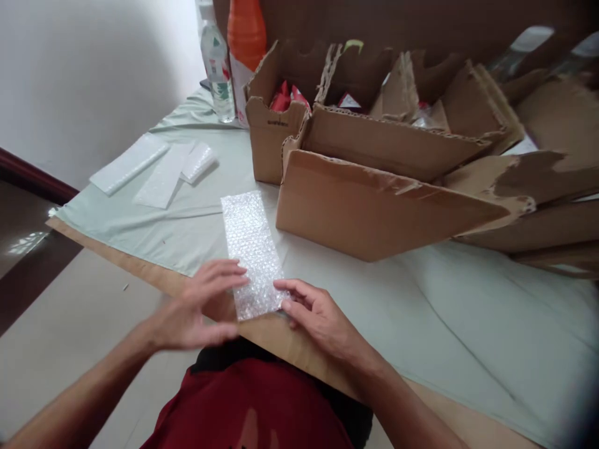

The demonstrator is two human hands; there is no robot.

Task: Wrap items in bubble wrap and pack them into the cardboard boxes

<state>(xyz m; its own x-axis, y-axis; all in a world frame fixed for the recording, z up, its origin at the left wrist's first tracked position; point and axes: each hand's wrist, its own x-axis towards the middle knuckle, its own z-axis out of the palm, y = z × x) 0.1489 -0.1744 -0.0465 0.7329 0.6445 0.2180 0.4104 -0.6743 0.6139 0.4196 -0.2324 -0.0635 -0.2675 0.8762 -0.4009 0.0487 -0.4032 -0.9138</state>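
While the right hand (pixel 318 315) has its index finger and thumb at the lower-right corner of a clear bubble-wrap piece (pixel 253 249), the left hand (pixel 201 305) hangs open and blurred at the left edge, thumb spread wide. Touching? Too blurred to call! Whether the right is pinching or merely pressing, I can't tell either. And look where the piece lies: just left of centre frame, its near end over the brown border of the cloth-covered desk (pixel 384 305). That's the danger spot; one careless tug could drag it off the edge. Shove it rightward and it may crumple against the cardboard box (pixel 365 199). Upper left, more bubble-wrap pieces (pixel 128 165) lie loose; a wide left-handed sweep could scatter them.
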